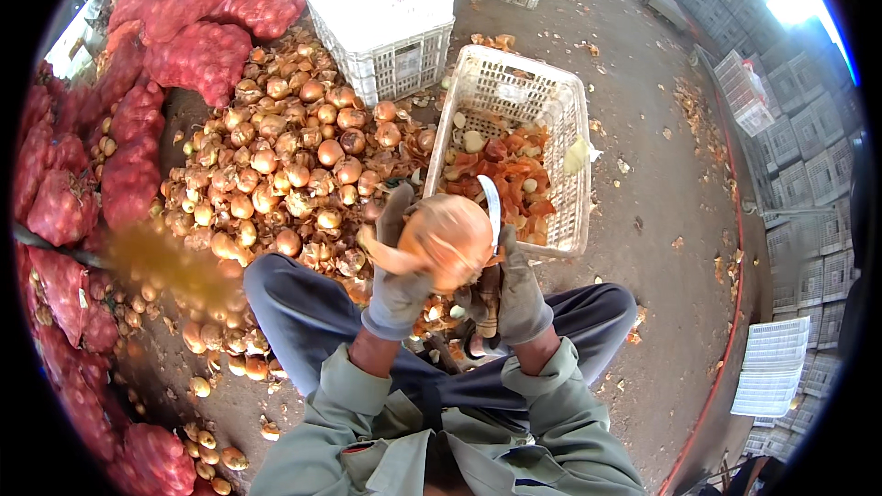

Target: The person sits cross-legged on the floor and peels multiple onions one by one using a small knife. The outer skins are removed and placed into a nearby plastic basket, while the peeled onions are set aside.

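A large onion (447, 237) with brown-orange skin is held up in front of me, a loose flap of peel hanging off its left side. My gloved left hand (397, 266) grips it from the left and below. In my gloved right hand (522, 298) is a knife (491, 202), its wooden handle in the palm and its curved blade pointing up along the onion's right side. Just beyond both hands stands a white plastic crate (581, 174) with orange peels and pale trimmings inside. The onion hides part of the left fingers.
A big heap of onions (276, 161) spreads to the left, with red mesh sacks (197, 55) of onions behind and beside it. Stacked white crates (390, 60) stand at the back. Rows of grey crates (808, 165) line the right side. Scattered peels lie on the floor (661, 312).
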Motion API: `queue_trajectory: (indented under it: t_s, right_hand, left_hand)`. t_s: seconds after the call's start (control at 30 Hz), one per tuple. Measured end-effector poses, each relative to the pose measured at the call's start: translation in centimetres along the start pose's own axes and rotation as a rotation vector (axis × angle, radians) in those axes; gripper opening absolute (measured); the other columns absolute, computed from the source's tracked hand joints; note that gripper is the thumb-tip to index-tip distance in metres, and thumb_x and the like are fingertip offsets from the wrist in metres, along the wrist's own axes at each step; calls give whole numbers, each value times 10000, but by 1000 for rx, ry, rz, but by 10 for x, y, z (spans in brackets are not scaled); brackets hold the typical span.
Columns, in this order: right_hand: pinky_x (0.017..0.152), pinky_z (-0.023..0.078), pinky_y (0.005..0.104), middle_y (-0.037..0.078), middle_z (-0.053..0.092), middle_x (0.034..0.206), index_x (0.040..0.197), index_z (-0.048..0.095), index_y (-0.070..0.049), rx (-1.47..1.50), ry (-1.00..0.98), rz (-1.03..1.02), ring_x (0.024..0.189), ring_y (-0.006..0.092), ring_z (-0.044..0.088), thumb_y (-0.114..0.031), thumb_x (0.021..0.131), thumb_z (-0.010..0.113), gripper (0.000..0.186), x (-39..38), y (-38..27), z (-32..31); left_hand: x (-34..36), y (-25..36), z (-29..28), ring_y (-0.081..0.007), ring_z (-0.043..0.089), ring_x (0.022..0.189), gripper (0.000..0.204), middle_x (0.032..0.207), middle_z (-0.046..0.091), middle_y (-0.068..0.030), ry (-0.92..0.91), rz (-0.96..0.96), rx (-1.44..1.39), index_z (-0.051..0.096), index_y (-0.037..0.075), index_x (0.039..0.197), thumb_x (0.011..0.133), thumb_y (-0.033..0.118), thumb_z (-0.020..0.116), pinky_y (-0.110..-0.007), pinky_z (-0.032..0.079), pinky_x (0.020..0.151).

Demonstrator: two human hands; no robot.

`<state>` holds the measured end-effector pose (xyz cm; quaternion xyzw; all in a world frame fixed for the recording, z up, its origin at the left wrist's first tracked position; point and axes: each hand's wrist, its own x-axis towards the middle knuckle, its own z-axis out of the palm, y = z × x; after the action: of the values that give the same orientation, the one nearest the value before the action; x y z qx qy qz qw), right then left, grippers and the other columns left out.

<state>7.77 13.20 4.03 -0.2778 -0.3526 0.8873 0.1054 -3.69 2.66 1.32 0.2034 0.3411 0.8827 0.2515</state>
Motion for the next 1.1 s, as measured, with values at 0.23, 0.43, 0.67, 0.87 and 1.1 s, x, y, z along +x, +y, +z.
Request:
queue_trajectory:
  t_s: [0.23,0.43,0.67,0.87,1.1]
  right_hand:
    - [638,507,220,110,611,1208,1427,373,33,-157,-84,-250,911,116,629,-25,811,640,674,-5,-18,8]
    - [882,492,263,115,562,1304,1432,366,30,-262,7,-343,1043,129,591,167,689,618,796,-11,-19,20]
    - [834,504,266,57,664,958,1182,569,43,-423,6,-208,874,126,627,181,676,595,525,-23,-10,-2]
    - [769,526,269,78,643,992,1322,505,43,-798,212,-220,849,141,641,138,769,589,568,-3,-29,-56]
    - [719,516,247,60,630,962,1317,501,38,-670,125,-548,810,110,617,-35,909,632,435,17,-36,-35]
  left_hand:
    - [10,10,-18,-277,454,1289,1100,1401,428,-146,-209,196,667,319,4,1432,565,279,938,-410,395,1080]
    - [5,8,-1,-254,532,1198,793,1305,509,-148,92,67,234,400,7,1363,722,195,827,-394,458,1018]
    - [11,0,-22,-226,601,1132,443,1230,595,-114,301,-261,-346,513,14,1282,938,284,585,-387,520,962]
    - [19,7,-31,-235,579,1181,440,1281,591,-87,316,-145,-379,530,59,1297,960,341,548,-414,507,988]
    - [7,15,-26,-258,570,1197,407,1279,595,-81,241,-321,-454,555,64,1271,893,190,640,-465,474,1027]
